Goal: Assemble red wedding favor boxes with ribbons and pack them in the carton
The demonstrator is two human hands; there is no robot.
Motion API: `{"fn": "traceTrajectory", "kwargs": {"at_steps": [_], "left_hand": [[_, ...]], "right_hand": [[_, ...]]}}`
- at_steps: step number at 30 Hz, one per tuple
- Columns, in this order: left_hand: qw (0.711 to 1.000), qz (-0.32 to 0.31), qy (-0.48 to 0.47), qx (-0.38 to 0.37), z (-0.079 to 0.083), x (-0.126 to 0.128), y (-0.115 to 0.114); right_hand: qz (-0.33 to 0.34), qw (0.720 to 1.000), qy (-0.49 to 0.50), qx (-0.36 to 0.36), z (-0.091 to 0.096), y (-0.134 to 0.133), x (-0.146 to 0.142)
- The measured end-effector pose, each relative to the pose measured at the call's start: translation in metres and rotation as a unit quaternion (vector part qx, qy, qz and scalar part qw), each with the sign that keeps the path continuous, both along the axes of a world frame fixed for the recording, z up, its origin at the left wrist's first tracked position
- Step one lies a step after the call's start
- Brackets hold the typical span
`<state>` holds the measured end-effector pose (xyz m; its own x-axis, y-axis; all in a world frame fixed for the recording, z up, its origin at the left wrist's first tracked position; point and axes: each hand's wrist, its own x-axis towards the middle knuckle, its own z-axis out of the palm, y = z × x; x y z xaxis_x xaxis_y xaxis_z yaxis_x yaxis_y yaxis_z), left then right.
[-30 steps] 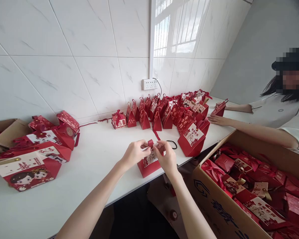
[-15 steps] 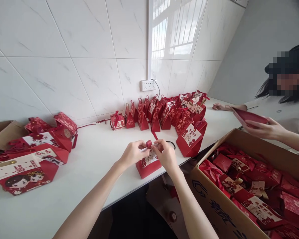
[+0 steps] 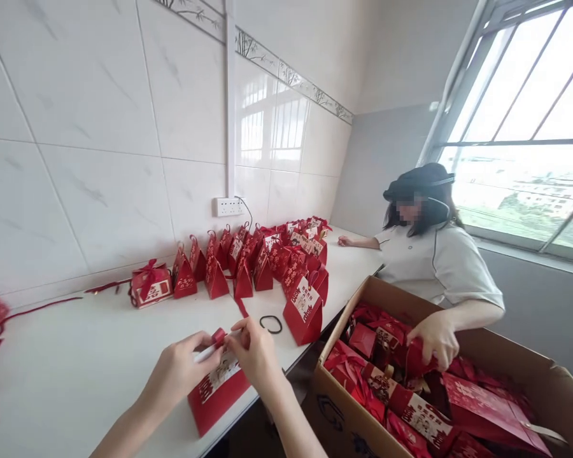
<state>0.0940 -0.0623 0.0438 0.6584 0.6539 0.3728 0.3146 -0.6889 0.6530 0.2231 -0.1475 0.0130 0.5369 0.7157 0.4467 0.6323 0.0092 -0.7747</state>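
Note:
A small red gift box [image 3: 226,394] with a white printed label stands at the front edge of the white table. My left hand [image 3: 184,359] is closed in a pinch on its top edge, beside a rolled red ribbon loop [image 3: 218,336]. My right hand [image 3: 255,350] pinches the ribbon at the same top edge, its fingertips close to the left ones. A ribbon tail [image 3: 241,308] sticks up behind the right fingers. The exact grip is partly hidden by the fingers. Just beyond the right hand lies a black elastic band [image 3: 270,324].
Several finished-looking red gift boxes [image 3: 214,273] stand in rows along the tiled wall, below a socket strip [image 3: 230,206]. At right, a cardboard carton [image 3: 337,381] holds many red boxes. A co-worker [image 3: 434,267] reaches into it with one hand [image 3: 439,340].
My view has swung right and up, bringing the window into sight. The co-worker's hand has lowered a red box into the carton. My hands keep their pinch on the gift box.

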Motion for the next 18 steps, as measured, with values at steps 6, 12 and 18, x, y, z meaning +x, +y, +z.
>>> {"fn": "traceTrajectory", "kwargs": {"at_steps": [6,12,18], "left_hand": [[1.0,-0.012,-0.011,-0.012,-0.003,-0.003,-0.001],[0.999,-0.019,-0.023,-0.034,-0.012,-0.004,-0.003],[0.998,-0.048,-0.019,-0.041,-0.008,-0.006,-0.01]], "right_hand": [[0.003,1.0,0.01,-0.004,0.001,-0.002,-0.002],[0.005,1.0,0.017,0.002,-0.001,-0.002,-0.001],[0.021,0.999,0.004,0.024,-0.002,-0.007,0.004]]}}
